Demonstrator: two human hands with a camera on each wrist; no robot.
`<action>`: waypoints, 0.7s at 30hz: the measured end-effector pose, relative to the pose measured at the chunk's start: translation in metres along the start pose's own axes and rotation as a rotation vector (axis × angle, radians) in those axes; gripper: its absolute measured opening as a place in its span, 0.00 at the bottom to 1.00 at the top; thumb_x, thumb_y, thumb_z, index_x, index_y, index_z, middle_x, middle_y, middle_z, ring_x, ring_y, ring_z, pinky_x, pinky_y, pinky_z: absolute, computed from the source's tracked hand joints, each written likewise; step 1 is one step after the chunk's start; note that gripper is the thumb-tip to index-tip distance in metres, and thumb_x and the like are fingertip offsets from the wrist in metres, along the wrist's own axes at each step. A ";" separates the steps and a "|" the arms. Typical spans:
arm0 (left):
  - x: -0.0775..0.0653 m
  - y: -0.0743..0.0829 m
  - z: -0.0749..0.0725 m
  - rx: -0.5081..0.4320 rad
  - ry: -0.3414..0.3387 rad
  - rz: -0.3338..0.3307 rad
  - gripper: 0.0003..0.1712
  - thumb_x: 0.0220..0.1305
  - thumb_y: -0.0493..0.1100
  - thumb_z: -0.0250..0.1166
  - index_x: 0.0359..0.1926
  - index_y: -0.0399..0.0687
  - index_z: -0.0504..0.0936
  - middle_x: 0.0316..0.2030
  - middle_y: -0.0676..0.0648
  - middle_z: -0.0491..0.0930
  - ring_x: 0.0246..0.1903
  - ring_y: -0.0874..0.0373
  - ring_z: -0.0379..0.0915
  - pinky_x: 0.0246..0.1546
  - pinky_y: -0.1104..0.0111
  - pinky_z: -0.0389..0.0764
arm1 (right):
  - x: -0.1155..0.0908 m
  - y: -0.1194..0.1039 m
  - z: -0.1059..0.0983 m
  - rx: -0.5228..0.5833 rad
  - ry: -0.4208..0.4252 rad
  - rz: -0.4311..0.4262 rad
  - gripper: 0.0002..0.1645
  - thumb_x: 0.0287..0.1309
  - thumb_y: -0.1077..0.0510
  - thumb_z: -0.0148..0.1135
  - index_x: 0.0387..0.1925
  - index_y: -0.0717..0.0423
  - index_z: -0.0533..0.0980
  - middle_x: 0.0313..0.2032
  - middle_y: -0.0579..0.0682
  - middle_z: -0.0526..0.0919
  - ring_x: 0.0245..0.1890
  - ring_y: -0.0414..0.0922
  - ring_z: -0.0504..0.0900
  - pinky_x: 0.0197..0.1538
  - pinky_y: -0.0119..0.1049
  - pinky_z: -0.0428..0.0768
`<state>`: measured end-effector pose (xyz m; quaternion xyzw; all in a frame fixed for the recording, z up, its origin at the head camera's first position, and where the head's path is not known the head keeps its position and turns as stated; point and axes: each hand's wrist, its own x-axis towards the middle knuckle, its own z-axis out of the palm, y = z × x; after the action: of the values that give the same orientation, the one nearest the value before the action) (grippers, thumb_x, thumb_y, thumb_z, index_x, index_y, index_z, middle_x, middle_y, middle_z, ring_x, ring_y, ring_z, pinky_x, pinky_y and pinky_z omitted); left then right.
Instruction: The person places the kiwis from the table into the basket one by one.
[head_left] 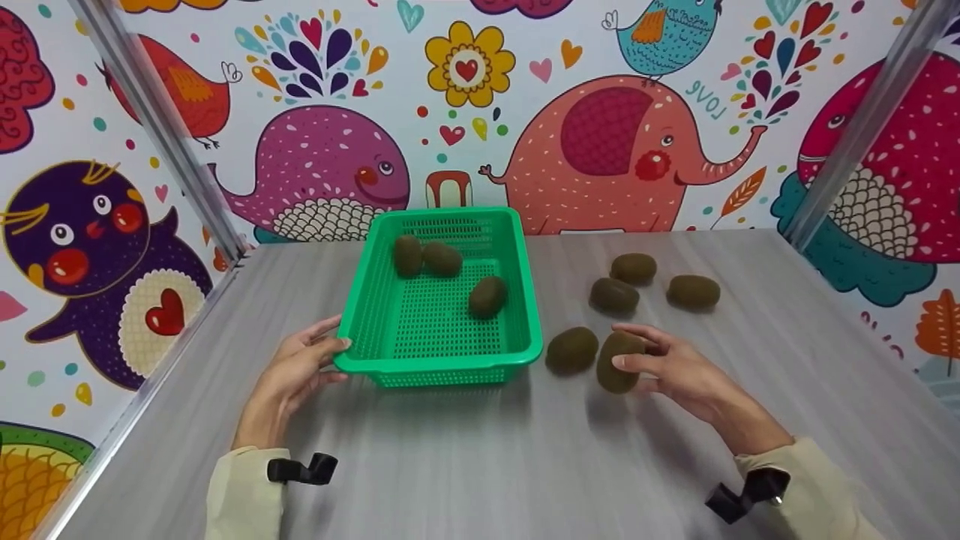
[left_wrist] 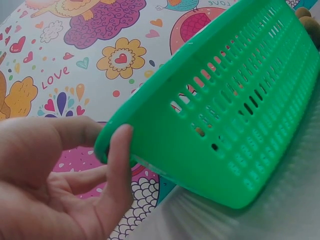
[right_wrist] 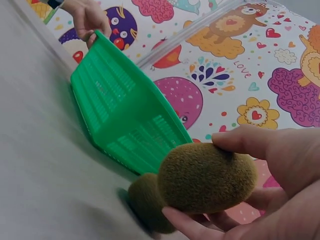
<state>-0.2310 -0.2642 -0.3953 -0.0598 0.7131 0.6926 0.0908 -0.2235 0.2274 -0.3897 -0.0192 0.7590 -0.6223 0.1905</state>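
Observation:
A green plastic basket (head_left: 442, 365) stands on the table with three kiwis inside, one of them a kiwi (head_left: 488, 297) near its right wall. My left hand (head_left: 304, 367) pinches the basket's near left corner, thumb on the rim, as the left wrist view also shows. In my right hand (head_left: 675, 371) a brown fuzzy kiwi (right_wrist: 207, 177) is gripped between thumb and fingers, a little above the table to the right of the basket. Just left of it another kiwi (head_left: 572, 351) lies on the table, close to the basket's right side.
Farther back on the right lie three more kiwis, including a kiwi (head_left: 694, 292) at the far right. A grey wood-grain table (head_left: 465, 465) carries everything. Behind it stands a printed wall (head_left: 450, 150) with cartoon animals, framed by metal posts at both sides.

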 end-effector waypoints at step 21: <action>0.000 -0.001 0.000 0.022 0.025 -0.001 0.38 0.72 0.39 0.59 0.78 0.42 0.54 0.51 0.49 0.78 0.36 0.65 0.82 0.33 0.70 0.86 | 0.011 -0.032 0.025 0.260 0.047 -0.039 0.42 0.67 0.50 0.63 0.73 0.53 0.53 0.66 0.54 0.62 0.66 0.50 0.67 0.63 0.37 0.80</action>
<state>-0.2312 -0.2639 -0.3963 -0.0677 0.7217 0.6839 0.0831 -0.2326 0.1934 -0.3665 0.0054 0.6758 -0.7191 0.1616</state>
